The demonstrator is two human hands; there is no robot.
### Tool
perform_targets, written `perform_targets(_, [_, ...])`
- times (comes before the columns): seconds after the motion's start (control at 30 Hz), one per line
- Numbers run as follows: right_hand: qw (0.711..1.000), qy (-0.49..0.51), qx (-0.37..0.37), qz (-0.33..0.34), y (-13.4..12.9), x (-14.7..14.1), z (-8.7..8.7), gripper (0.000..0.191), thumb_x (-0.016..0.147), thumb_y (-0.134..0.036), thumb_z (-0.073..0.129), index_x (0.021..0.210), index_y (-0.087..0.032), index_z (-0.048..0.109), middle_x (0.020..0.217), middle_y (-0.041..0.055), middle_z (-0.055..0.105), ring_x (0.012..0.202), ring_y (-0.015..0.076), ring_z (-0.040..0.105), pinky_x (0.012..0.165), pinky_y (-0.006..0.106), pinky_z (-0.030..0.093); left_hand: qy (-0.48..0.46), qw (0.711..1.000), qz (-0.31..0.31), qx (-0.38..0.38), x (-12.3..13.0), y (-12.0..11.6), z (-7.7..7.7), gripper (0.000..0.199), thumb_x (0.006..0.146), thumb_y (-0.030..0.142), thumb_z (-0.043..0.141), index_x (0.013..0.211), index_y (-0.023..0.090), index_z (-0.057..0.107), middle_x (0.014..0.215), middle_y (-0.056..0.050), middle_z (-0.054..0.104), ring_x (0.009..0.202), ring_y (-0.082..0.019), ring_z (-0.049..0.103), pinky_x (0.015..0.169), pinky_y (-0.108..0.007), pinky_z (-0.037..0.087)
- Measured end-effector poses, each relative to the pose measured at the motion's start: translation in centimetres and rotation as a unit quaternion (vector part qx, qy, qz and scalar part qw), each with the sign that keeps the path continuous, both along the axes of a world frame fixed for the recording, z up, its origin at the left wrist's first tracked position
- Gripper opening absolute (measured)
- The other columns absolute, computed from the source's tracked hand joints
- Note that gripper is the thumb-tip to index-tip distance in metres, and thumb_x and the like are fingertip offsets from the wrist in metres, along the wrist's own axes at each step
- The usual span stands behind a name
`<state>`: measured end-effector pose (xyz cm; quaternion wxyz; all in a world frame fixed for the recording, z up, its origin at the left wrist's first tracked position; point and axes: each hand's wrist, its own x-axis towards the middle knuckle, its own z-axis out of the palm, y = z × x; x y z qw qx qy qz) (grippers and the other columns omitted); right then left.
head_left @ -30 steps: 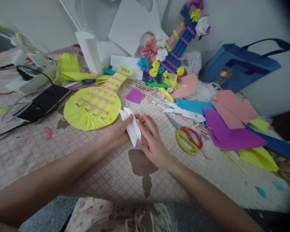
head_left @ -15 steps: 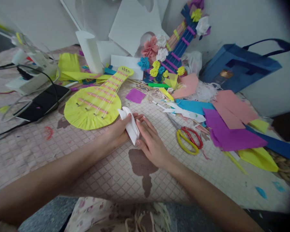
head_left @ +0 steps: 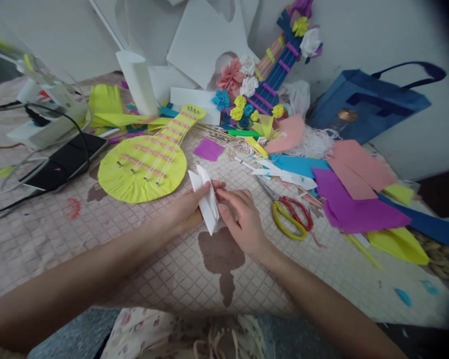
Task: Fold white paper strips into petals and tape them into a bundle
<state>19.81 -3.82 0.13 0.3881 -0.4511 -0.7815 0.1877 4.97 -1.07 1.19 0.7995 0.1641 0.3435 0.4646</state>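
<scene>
A small stack of folded white paper (head_left: 208, 208) is held upright and tilted over the table, its layers fanned a little at the top. My left hand (head_left: 190, 207) is closed round it, thumb on the near face and fingers behind. At the paper's right edge, my right hand (head_left: 242, 219) has its fingers bent and its thumb close to the fold; its fingertips meet those of my left hand. Just left of the paper lies a yellow paper-covered lute model (head_left: 142, 169) with pink strips and white strings. Scissors (head_left: 291, 217) with red and yellow handles lie to the right.
Purple paper (head_left: 359, 204), pink paper (head_left: 359, 169) and paper scraps cover the right side. A blue model instrument (head_left: 272, 85) with paper flowers leans at the back, beside a blue bag (head_left: 362, 104). On the left are a power strip (head_left: 41, 124) and a black device (head_left: 63, 159) with cables.
The folded paper has shifted slightly right and toward me, and its layers spread more at the top. My right hand's fingers have drawn back from its face and bent more.
</scene>
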Motion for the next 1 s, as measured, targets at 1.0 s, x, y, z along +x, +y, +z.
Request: perform_targets(1.0, [0.891, 0.277, -0.35, 0.075, 0.3, -0.3, -0.2, 0.019, 0.076, -0.035, 0.066, 0.072, -0.018, 0.061, 0.07, -0.0012, 0.059, 0.067, 0.0114, 0.053, 0.065, 0.026, 0.043, 0.101, 0.984, -0.128, 0.072, 0.4, -1.2, -0.5, 0.03, 0.085, 0.033, 0.054, 0.108, 0.015, 0.062, 0.093, -0.009, 0.068, 0.082, -0.02, 0.062, 0.071, -0.029, 0.047])
